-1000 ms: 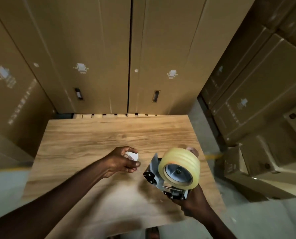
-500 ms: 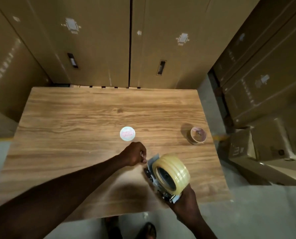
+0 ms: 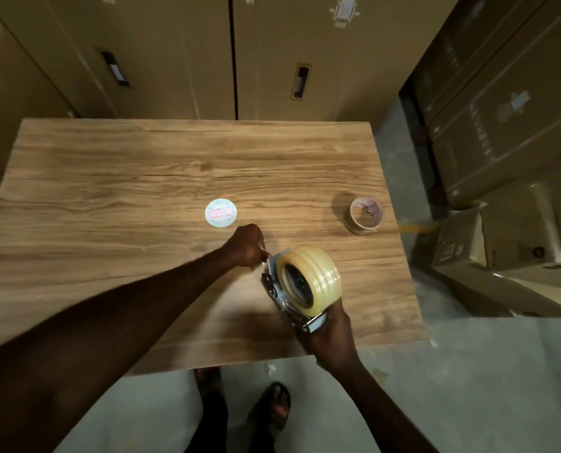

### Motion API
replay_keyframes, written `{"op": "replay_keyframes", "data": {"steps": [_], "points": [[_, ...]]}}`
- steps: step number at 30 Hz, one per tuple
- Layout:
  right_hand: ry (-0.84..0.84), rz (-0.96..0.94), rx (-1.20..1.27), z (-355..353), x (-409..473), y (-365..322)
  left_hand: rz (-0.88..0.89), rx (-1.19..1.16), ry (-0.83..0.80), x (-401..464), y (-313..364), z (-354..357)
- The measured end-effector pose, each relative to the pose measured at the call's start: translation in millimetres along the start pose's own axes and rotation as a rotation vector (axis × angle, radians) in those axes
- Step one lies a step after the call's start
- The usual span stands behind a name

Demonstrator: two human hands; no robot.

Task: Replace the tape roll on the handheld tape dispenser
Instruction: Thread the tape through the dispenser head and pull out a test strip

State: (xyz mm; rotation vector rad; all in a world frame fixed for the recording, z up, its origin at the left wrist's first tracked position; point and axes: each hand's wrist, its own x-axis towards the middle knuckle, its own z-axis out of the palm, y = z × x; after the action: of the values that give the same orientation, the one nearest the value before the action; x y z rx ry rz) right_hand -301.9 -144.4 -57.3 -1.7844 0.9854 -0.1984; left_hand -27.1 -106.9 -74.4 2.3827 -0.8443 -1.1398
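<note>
A full roll of clear tape [image 3: 315,276] sits on the metal handheld tape dispenser [image 3: 282,295]. My right hand [image 3: 333,338] grips the dispenser's handle from below, holding it over the wooden table [image 3: 109,197]. My left hand [image 3: 248,245] is closed at the dispenser's front plate, fingertips pinched there; what they pinch is too small to tell. A used-up cardboard core [image 3: 365,215] stands on the table near its right edge. A round white label disc [image 3: 221,212] lies flat in the middle of the table.
Tall cardboard boxes [image 3: 174,53] stand behind the table and more are stacked at the right [image 3: 501,142]. Concrete floor runs right of and in front of the table. My feet in sandals [image 3: 269,410] show below the table's near edge.
My left hand let go of the white disc, which now lies on the table, and moved to the dispenser's front. The view tilted down; the empty core came into sight.
</note>
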Motion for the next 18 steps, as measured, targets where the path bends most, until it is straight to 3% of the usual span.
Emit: {"op": "replay_keyframes", "data": {"steps": [8, 18], "points": [[-0.039, 0.003, -0.097, -1, 4, -2, 0.031, 0.094, 0.086, -4, 2, 10], [-0.015, -0.037, -0.195, 2, 7, -17, -0.182, 0.101, 0.122, -1, 21, -1]]}}
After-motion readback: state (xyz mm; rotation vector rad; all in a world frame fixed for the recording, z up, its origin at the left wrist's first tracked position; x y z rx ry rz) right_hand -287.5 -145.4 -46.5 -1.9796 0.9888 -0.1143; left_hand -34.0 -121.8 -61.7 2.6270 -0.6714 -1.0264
